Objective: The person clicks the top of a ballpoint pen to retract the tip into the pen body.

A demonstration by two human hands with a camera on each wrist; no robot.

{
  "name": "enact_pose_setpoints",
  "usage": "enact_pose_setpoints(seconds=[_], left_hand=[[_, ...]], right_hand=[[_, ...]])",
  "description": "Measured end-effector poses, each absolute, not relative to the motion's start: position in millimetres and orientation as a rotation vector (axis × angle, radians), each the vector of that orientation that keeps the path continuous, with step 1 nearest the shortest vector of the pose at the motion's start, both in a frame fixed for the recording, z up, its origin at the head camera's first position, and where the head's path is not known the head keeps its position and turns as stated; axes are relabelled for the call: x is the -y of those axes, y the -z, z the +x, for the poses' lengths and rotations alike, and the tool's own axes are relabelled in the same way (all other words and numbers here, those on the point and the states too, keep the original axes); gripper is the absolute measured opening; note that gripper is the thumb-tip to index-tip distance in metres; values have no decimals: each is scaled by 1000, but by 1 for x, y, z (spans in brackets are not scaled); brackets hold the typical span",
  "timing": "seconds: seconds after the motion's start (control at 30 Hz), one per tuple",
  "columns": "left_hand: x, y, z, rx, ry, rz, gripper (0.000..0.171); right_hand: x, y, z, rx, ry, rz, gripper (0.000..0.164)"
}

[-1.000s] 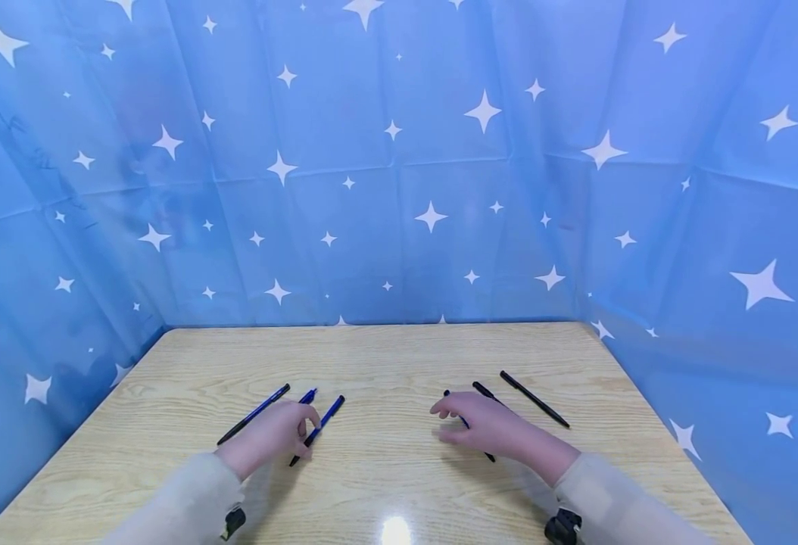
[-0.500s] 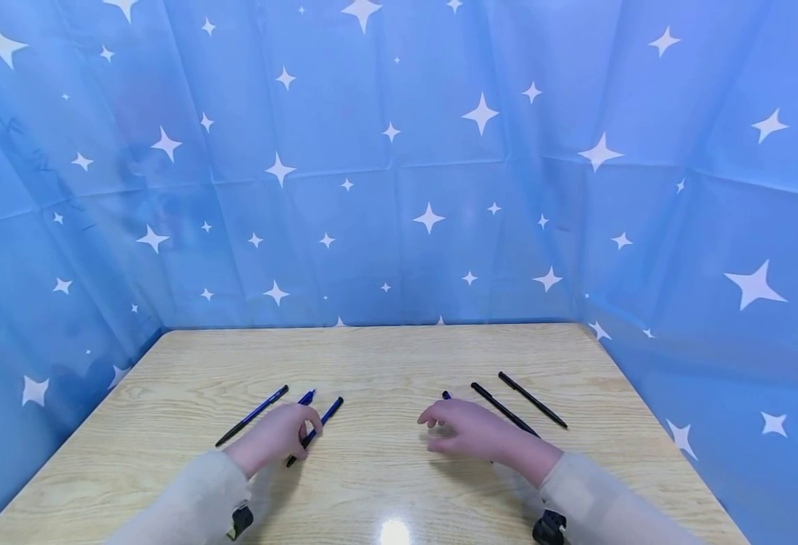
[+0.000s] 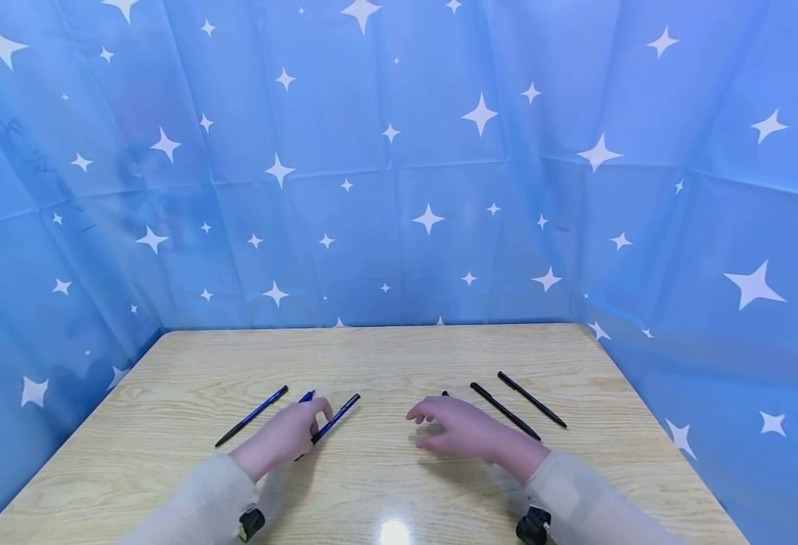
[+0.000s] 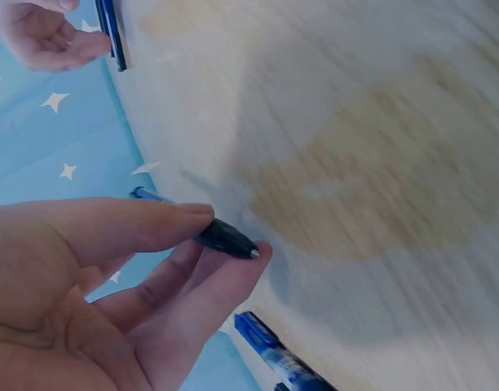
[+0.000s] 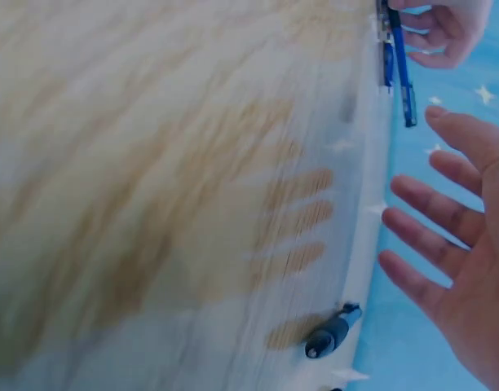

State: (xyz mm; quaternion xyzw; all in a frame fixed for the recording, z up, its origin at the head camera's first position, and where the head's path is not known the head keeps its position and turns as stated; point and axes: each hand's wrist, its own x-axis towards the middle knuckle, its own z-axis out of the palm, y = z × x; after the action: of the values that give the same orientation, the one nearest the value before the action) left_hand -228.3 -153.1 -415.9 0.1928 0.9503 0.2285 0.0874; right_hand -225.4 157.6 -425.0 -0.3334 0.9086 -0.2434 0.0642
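My left hand (image 3: 286, 437) pinches a pen (image 3: 343, 414) with a blue barrel and dark tip end, between thumb and fingers. It is tilted, and in the left wrist view its dark point (image 4: 231, 239) sticks out past the thumb. Under or beside that hand lies another blue pen (image 3: 308, 396), partly hidden; a blue-and-black pen (image 3: 252, 416) lies further left. My right hand (image 3: 463, 430) hovers over the table with fingers spread and nothing in them. Below it is a mostly hidden pen (image 3: 445, 393), whose dark end (image 5: 331, 332) shows in the right wrist view.
Two black pens (image 3: 506, 410) lie slanted to the right of my right hand. The wood-grain table (image 3: 392, 363) is bordered by a blue curtain (image 3: 344, 212) with white stars at the back and sides.
My left hand has shifted slightly right, and its pen has swung right and lifted. The right hand has moved left, uncovering a black pen and covering more of the pen beneath.
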Motion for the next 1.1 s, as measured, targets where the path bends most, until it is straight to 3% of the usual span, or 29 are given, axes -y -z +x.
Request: enact_pose_setpoints(seconds=[0.5,1.1], left_hand=[[126,406,-224,-2886,-817,666,49],[99,389,-223,-2832,-1025,786,41]], right_hand=[[-141,419,-227,-2858,1017,-891,45],[-127,399,-225,-2840,1684,-650,46]])
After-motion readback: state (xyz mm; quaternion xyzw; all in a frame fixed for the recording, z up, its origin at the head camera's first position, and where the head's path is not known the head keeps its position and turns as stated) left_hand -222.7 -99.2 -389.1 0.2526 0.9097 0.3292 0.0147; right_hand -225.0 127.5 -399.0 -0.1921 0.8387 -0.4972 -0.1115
